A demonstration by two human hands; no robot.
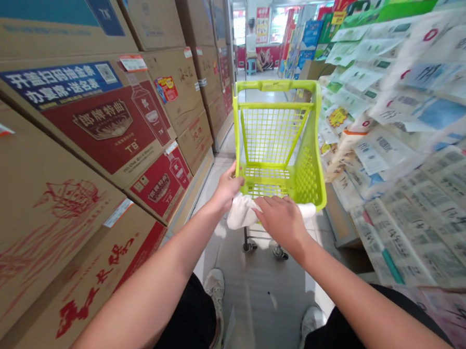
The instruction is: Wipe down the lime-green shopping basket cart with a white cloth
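A lime-green plastic shopping cart (317, 139) with a grid-like basket stands in front of me, its wheels on the floor. My left hand (230, 186) grips the near left corner of its rim. A white cloth (240, 213) lies bunched over the near edge, just below that hand, and part of it shows farther right along the edge. On top of the cloth is my right hand (281, 213), its fingers curled over the edge and pressing the cloth against it. The fingertips of the right hand are partly hidden behind the rim.
Stacked cardboard boxes (109, 123) form a wall on the left. Packs in white and green plastic wrapping (393, 98) are piled on the right. The tiled floor (263, 298) runs between them, with a blue stool (252, 65) and a person (251, 42) at the far end.
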